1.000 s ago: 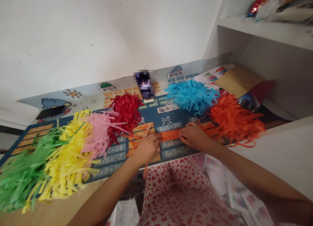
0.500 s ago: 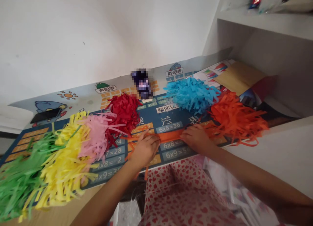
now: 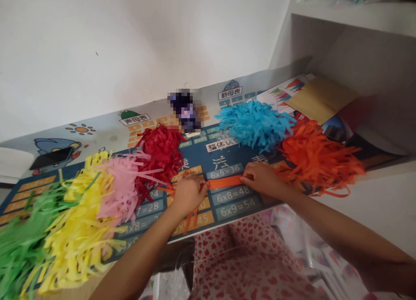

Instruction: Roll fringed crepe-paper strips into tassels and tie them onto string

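An orange paper strip [image 3: 225, 182] stretches level between my two hands, just above or on the printed desk mat. My left hand [image 3: 190, 191] is closed on its left end, and loose orange fringe ends [image 3: 191, 221] stick out below that hand. The fingers of my right hand [image 3: 262, 179] pinch the right end. Just beyond my right hand lies a fluffy orange paper pom-pom [image 3: 321, 157]; whether the strip joins it is hidden behind the hand. A red pom-pom [image 3: 160, 155] lies left of my left hand, and a blue one [image 3: 255, 124] sits behind the right.
Pink [image 3: 121, 187], yellow [image 3: 76, 230] and green [image 3: 30, 235] fringed paper bunches lie along the left of the desk mat [image 3: 235, 209]. A dark phone [image 3: 52, 158] rests at the far left. Brown paper [image 3: 321, 98] lies beneath the white shelf [image 3: 354, 16] at right.
My left hand has shifted slightly left and curled more tightly around the strip's end. My right fingers have drawn into a pinch. The camera view has moved a little.
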`<state>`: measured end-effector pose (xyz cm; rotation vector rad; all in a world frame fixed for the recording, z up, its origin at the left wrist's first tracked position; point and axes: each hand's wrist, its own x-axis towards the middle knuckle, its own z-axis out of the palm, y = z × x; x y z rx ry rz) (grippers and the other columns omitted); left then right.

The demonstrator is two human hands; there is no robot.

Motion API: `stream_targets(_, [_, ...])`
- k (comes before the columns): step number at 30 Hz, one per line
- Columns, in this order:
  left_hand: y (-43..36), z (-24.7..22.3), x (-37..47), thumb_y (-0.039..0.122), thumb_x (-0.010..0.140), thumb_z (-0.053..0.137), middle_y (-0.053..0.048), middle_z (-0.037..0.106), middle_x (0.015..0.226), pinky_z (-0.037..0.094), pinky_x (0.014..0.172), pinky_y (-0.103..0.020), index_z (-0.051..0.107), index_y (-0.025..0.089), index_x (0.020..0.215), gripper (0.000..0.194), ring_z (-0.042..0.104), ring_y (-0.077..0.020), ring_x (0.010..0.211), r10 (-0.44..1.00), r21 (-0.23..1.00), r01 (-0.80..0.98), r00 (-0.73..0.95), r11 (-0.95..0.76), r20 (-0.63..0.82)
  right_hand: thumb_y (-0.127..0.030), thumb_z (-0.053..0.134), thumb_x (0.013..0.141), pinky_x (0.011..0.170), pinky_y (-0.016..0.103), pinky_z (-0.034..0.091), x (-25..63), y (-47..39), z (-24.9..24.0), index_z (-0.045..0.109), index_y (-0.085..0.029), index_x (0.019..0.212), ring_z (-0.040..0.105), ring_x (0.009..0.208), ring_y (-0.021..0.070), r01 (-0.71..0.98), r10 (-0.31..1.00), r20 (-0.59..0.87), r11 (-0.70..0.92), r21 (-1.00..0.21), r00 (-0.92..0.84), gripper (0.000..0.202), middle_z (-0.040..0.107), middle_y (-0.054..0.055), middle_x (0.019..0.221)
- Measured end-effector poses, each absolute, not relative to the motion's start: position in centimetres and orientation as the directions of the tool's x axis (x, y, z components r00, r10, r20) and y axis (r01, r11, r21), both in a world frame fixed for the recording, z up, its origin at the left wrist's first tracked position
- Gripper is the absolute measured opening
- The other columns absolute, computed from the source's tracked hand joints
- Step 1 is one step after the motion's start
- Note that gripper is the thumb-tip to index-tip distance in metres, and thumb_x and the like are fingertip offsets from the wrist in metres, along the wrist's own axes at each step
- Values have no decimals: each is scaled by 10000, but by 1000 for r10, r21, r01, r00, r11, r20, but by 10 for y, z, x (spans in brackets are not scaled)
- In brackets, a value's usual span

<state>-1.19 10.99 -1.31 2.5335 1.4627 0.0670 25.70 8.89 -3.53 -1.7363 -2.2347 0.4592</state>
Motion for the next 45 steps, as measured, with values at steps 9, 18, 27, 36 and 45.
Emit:
stream_targets(9, [115, -8, -8, 312, 901, 529, -57, 723, 763, 390, 775, -366, 679, 195, 677, 294, 654, -239, 821, 863, 211, 862, 490, -460, -122, -254, 659, 823, 665, 273, 339, 255, 91, -31, 646, -184, 648, 568, 733, 152, 894, 975, -21, 196, -403, -223, 189, 623, 8, 732])
stream_targets(18, [116, -15, -10, 331, 872, 568, -58, 711, 776, 415, 784, -382, 676, 199, 791, 189, 648, -245, 807, 876, 159, 872, 478, -464, -65, -281, 663, 814, 677, 302, 313, 253, 90, -30, 619, -196, 667, 565, 747, 169, 922, 980, -13, 181, -341, -197, 175, 626, 6, 736])
stream_targets(27, [102, -13, -6, 154, 936, 470, -84, 653, 895, 374, 923, -426, 641, 180, 982, 179, 573, -239, 886, 491, -77, 488, 871, -869, -13, -137, 552, 910, 775, 388, 271, 227, 65, -36, 663, -185, 877, 523, 835, 219, 855, 829, 223, 518, 39, -512, 126, 680, 76, 894])
stream_targets(36, [96, 2, 2, 207, 840, 546, -138, 671, 838, 332, 939, -522, 684, 132, 876, 161, 616, -281, 793, 610, -80, 605, 791, -792, -56, -172, 524, 908, 845, 392, 269, 245, 60, -32, 687, -199, 1016, 555, 891, 205, 831, 809, 283, 552, -68, -515, 198, 704, 70, 1013])
stream_targets(45, [96, -7, 2, 95, 863, 479, -117, 671, 884, 361, 962, -490, 644, 150, 927, 185, 613, -271, 883, 636, -130, 632, 772, -764, 16, -254, 479, 967, 786, 374, 262, 232, 66, -37, 663, -184, 825, 528, 804, 183, 796, 775, 246, 605, -20, -582, 243, 683, 59, 870])
